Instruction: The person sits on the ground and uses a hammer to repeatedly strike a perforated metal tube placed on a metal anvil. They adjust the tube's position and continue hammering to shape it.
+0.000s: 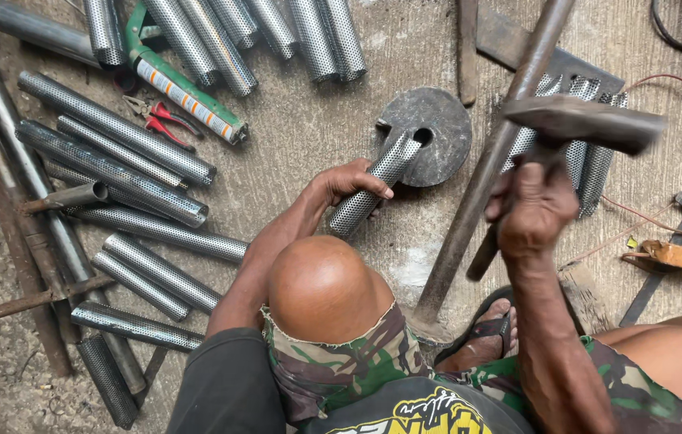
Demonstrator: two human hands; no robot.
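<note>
From the head camera I see my left hand [350, 182] wrapped around a perforated metal tube [373, 186], fingers curled over its upper side, holding it slanted so its top end rests against the hole of a round steel disc [435, 133] lying on the concrete floor [309, 120]. My right hand [532, 210] is clenched around the handle of a hammer [578, 122], whose blurred head sits raised above the disc's right side. A long steel bar [492, 157] leans diagonally just beside that hand. More perforated tubes [120, 165] lie scattered to the left, with red-handled pliers [162, 118] and a green sealant cartridge [184, 95] near them.
</note>
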